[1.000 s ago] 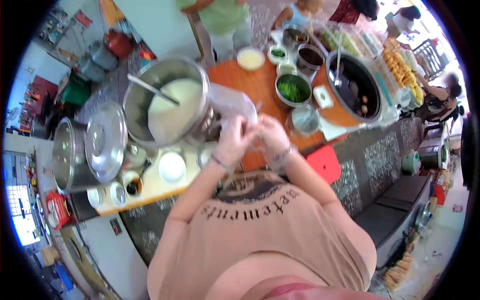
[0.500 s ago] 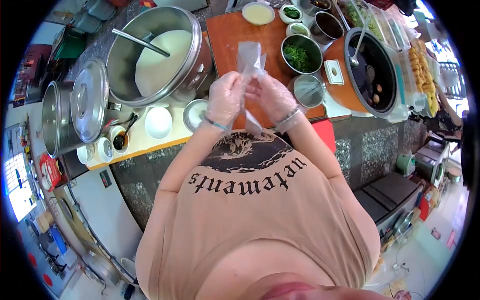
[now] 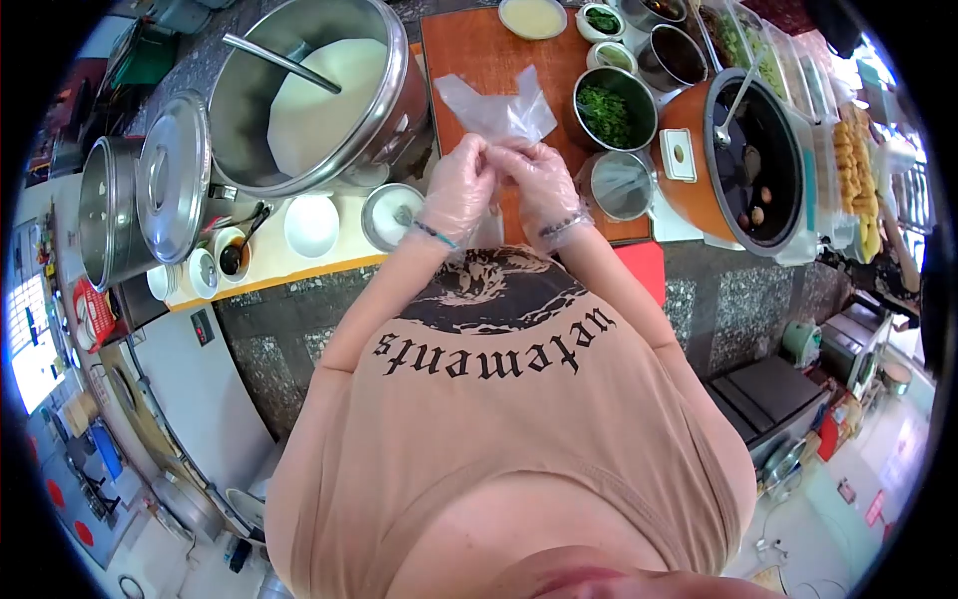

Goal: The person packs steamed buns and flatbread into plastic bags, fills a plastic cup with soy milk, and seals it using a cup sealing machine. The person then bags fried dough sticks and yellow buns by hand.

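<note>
Both of my hands wear clear plastic gloves and meet over the brown board (image 3: 464, 50). My left hand (image 3: 461, 188) is closed, its fingers pinching the gathered part of a clear plastic bag (image 3: 504, 112). From the other side, my right hand (image 3: 544, 185) grips the same bag, fingertips against those of the left. The bag's loose end spreads out above my fingers. To the right of my hands stand a metal bowl of chopped green herbs (image 3: 611, 112) and a metal cup (image 3: 621, 186). What lies inside my closed fingers is hidden.
A large steel pot of white liquid (image 3: 324, 110) with a ladle stands left, beside a metal lid (image 3: 175, 190). An orange pot of dark broth (image 3: 753, 170) stands right. White bowls (image 3: 311, 226) and a small dish of white granules (image 3: 392, 215) line the front edge.
The bag's free end has spread wider above my hands. My fingers have drawn together around its gathered part, and the camera view has shifted slightly.
</note>
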The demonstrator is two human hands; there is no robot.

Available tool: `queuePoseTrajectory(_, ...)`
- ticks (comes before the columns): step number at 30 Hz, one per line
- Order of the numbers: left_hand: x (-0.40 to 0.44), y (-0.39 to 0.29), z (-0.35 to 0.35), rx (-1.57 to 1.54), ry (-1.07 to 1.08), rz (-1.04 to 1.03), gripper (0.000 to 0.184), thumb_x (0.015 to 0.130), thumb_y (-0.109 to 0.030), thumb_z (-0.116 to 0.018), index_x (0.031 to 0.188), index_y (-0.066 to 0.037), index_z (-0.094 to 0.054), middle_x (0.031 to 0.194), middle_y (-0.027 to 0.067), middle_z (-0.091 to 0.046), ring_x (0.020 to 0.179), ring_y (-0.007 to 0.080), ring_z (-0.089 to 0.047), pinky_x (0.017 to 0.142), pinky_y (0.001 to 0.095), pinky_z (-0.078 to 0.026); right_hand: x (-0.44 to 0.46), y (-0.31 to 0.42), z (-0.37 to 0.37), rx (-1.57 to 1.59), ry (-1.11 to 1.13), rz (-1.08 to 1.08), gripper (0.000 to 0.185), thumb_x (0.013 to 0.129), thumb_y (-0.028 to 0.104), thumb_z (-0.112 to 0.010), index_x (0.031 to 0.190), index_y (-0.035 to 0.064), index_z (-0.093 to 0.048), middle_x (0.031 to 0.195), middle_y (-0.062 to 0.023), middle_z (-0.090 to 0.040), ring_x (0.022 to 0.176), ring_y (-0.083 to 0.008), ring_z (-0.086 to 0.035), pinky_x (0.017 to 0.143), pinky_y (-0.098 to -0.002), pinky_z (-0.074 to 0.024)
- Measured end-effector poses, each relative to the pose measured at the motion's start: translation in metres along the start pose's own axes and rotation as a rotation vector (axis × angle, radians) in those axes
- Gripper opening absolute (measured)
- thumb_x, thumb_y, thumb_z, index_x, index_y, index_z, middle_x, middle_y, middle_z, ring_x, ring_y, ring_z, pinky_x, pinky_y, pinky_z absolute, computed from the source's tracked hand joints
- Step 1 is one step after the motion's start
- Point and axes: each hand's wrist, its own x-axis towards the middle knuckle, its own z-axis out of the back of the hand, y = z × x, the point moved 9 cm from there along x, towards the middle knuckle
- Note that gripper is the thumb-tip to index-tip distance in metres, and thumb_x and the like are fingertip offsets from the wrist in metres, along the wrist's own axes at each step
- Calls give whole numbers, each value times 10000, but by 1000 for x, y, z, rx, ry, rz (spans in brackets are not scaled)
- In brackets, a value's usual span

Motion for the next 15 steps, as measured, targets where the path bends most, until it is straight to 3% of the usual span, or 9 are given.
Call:
queuePoseTrajectory(1, 0, 0, -3, 32, 13, -17, 95, 921, -97, -544, 903, -8, -569, 680, 87, -599, 575, 123, -567, 537, 331, -456, 4, -5, 7, 45, -33, -12, 148, 834, 94, -662, 942, -6, -646, 791, -10, -606, 685, -82, -507, 630, -222, -402)
queuePoseTrajectory(2, 0, 2, -3, 29, 14, -10, 95, 921, -97, -544, 903, -8, -569, 680, 87, -599, 575, 123, -567, 537, 331, -456, 6, -10, 12, 44, -36, -19, 148, 834, 94, -662, 942, -6, -646, 791, -10, -606, 685, -82, -507, 630, -222, -402)
queuePoseTrajectory(5, 2, 1, -2, 109, 27, -6, 70, 906, -68, -555, 878, -13, -589, 736, 85, -632, 633, 159, -591, 601, 306, -468, 8, -7, 20, 39, -60, 7, 132, 835, 97, -655, 925, 1, -638, 763, 0, -591, 687, -78, -491, 624, -234, -401)
queuePoseTrajectory(7, 1, -13, 2, 288, -31, -173, 92, 898, -79, -556, 860, -3, -593, 762, 141, -635, 644, 239, -610, 609, 333, -467, 5, -3, 20, 33, -49, 19, 143, 845, 103, -646, 949, 7, -624, 789, -8, -601, 716, -90, -521, 634, -245, -415)
queuePoseTrajectory(10, 2, -13, 3, 312, -75, -224, 113, 888, -95, -560, 849, 3, -601, 774, 176, -622, 674, 300, -604, 621, 356, -464, 9, -18, 30, 76, -115, -18, 169, 858, 118, -633, 986, 9, -612, 860, -25, -629, 756, -112, -564, 661, -263, -437)
queuePoseTrajectory(15, 7, -10, 19, 281, -213, -269, 150, 882, -130, -571, 831, 7, -603, 722, 180, -604, 650, 295, -593, 605, 364, -456, 3, -2, 17, 293, -32, -18, 220, 887, 152, -600, 1047, 0, -608, 936, -46, -649, 805, -140, -597, 744, -311, -482)
